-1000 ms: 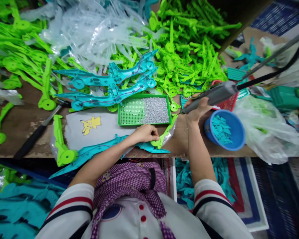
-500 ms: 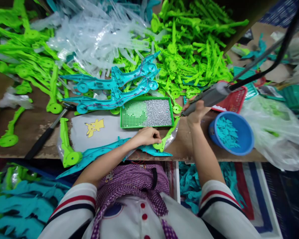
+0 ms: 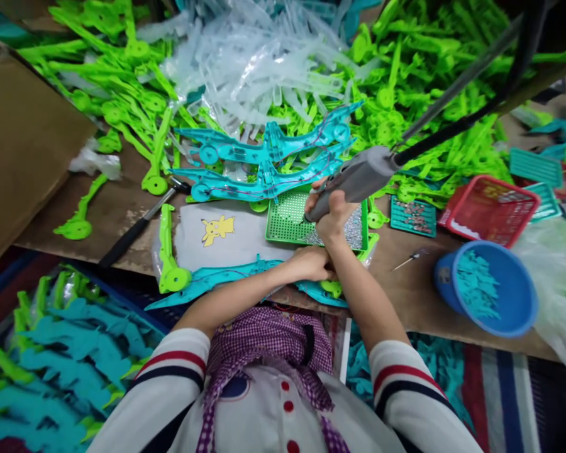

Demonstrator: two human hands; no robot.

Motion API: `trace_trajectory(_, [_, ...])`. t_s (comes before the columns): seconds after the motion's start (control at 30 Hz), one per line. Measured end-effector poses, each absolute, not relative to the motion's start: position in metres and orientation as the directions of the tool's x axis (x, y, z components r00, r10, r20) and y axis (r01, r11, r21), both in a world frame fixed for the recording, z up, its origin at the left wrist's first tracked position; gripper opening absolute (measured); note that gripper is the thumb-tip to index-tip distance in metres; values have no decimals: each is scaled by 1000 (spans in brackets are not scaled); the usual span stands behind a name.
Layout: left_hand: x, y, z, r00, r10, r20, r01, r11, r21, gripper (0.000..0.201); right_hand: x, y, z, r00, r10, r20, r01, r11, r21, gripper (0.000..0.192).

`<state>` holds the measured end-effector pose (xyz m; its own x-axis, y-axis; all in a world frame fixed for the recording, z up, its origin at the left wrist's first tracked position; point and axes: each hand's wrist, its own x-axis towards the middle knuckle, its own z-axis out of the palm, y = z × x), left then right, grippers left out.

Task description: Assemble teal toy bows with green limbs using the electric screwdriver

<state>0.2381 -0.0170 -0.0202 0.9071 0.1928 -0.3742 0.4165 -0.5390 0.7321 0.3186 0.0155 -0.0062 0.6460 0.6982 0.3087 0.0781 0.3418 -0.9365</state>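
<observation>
My right hand point(image 3: 332, 214) is wrapped round a grey electric screwdriver point(image 3: 358, 179), its tip over the green perforated tray point(image 3: 283, 220) of small silver screws point(image 3: 353, 229). My left hand point(image 3: 311, 263) is closed at the right end of a long teal plastic part point(image 3: 236, 270), by a lime-green piece point(image 3: 331, 288); the right forearm partly hides its fingertips. Another lime-green arm point(image 3: 172, 270) sits at the part's left end. Behind it lies a grey cloth point(image 3: 188, 233) with a yellow cartoon print.
Two teal parts with wires point(image 3: 264, 179) lie behind the tray, before heaps of lime-green pieces point(image 3: 434, 113) and clear plastic pieces point(image 3: 264, 56). A hammer point(image 3: 136, 229) is at left. A blue bucket point(image 3: 514, 296) and a red basket point(image 3: 490, 211) stand at right.
My right hand has carried the screwdriver leftward over the screw tray. My left hand stays at the teal part's right end. The view has shifted, showing more of the bench's right side.
</observation>
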Motion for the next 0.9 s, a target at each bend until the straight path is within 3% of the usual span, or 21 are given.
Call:
trace_trajectory(0.2, [239, -17, -17, 895, 186, -405, 437, -546, 715, 39, 323, 16, -10, 686, 657, 312, 95, 344, -934, 62])
trace_trajectory(0.53, [239, -16, -18, 889, 193, -416, 450, -545, 708, 39, 321, 18, -13, 657, 686, 312, 73, 353, -933, 60])
trace_trajectory(0.67, [238, -14, -19, 914, 147, -377, 395, -528, 752, 26, 329, 10, 12, 698, 624, 351, 60, 438, -897, 62])
trace_trajectory(0.8, [237, -15, -25, 928, 149, -343, 369, -503, 781, 20, 357, -41, 45, 720, 512, 468, 159, 535, -830, 66])
trace_trajectory(0.9, [238, -16, -26, 922, 159, -354, 384, -507, 772, 19, 375, -93, 52, 740, 459, 491, 248, 493, -834, 68])
